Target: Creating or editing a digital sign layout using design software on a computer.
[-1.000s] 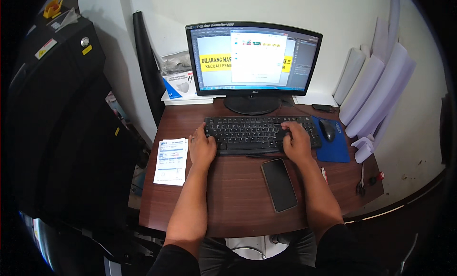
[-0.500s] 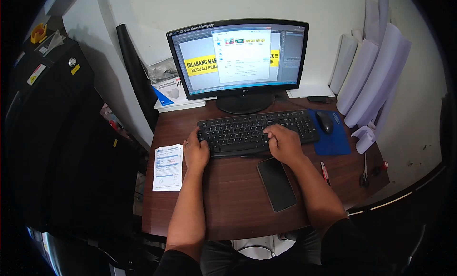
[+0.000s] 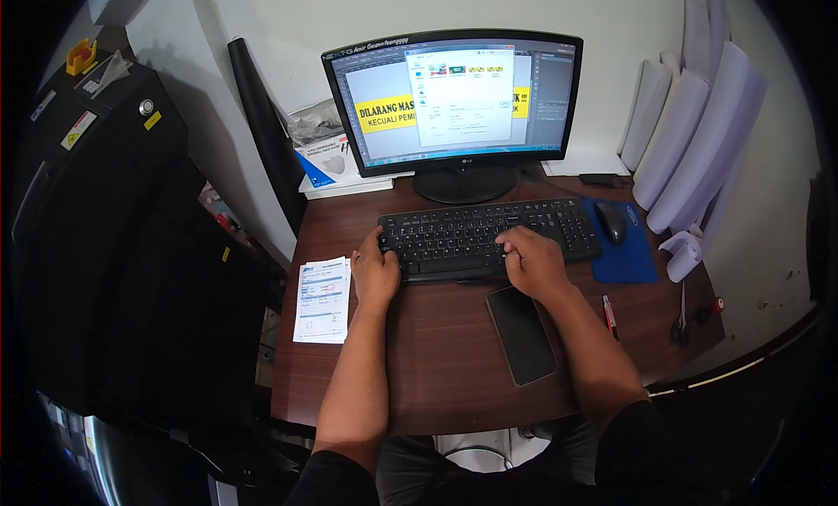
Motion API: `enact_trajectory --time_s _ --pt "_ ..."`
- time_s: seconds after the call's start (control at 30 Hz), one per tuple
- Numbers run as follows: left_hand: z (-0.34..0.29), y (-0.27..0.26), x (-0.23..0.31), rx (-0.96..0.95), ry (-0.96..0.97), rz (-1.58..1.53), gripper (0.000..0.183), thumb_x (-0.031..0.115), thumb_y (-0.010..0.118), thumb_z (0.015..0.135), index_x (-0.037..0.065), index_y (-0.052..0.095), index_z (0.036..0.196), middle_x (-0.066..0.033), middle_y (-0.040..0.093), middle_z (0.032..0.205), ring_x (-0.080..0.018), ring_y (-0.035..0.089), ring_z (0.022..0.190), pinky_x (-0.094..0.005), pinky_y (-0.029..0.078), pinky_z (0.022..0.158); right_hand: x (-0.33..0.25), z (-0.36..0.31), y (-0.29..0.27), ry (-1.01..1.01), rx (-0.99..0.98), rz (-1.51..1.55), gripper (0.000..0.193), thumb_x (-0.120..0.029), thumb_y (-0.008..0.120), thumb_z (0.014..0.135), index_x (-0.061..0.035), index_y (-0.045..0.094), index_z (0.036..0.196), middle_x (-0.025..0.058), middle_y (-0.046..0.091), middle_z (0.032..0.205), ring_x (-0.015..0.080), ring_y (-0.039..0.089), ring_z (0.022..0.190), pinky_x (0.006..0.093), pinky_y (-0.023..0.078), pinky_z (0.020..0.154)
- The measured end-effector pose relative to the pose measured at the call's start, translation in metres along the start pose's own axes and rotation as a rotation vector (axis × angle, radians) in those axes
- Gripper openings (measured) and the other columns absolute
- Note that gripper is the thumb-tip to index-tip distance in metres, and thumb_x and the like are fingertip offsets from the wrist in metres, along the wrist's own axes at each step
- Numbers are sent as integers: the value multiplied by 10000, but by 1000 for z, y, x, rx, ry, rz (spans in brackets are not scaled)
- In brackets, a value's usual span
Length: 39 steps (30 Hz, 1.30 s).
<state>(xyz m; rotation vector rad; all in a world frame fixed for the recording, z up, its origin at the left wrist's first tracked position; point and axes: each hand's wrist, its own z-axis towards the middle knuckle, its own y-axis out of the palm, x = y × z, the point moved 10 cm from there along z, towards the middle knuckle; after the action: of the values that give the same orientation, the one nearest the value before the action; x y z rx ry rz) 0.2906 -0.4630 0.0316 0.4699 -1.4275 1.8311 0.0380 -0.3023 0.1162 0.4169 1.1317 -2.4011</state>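
A black keyboard lies across the brown desk. At its left end rests my left hand, fingers stretched up along the edge keys and thumb apart, holding nothing. Over the keys right of the middle is my right hand, empty, its index finger reaching to a key, its thumb lower and the other fingers curled. Behind the keyboard stands a monitor with a white dialog window over a yellow sign design. A dark smartphone lies below my right hand, beside the forearm.
Printed paper slips lie left of my left forearm. On the right are a black mouse on a blue mouse pad, a red pen, scissors and white paper rolls. A large black machine stands at the left.
The whole scene has shifted slightly right in the picture as the view turned. Both hands keep nearly the same places on the keyboard.
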Motion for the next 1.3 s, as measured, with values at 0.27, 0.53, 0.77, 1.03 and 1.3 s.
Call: enact_trajectory --time_s 0.27,0.53,0.77,1.03,1.3 --pt "1 0 -1 -16 0 5 544 148 535 867 77 526 1407 -188 609 1360 -326 545 1306 -512 253 1193 -1 1 0 3 1 18 268 30 546 783 -63 683 993 89 657 829 287 675 723 369 534 653" --pt "2 2 2 -7 20 12 534 155 528 872 77 535 1400 -190 619 1345 -326 551 1298 -500 257 1193 2 0 -1 13 5 12 235 3 574 792 -79 686 981 88 671 841 309 676 737 404 541 653" --pt "0 -9 -1 32 -24 3 502 175 528 889 79 553 1381 -199 646 1297 -330 573 1263 -480 270 1185 83 -3 -119 351 345 -43 218 -104 596 895 -84 670 1100 127 703 959 290 697 897 367 530 786" --pt "-2 -4 -1 50 6 16 480 199 526 905 74 556 1368 -196 648 1291 -331 575 1255 -472 277 1177 245 -67 -149 494 354 -225 580 -298 680 928 51 517 1361 294 552 1355 420 527 1288 449 403 1101" --pt "-2 -7 6 52 31 34 473 185 526 897 68 557 1354 -192 646 1294 -348 577 1240 -481 284 1166 224 -42 -119 348 168 -274 452 -128 725 852 -15 581 1266 218 604 1278 401 573 1206 450 442 1056"
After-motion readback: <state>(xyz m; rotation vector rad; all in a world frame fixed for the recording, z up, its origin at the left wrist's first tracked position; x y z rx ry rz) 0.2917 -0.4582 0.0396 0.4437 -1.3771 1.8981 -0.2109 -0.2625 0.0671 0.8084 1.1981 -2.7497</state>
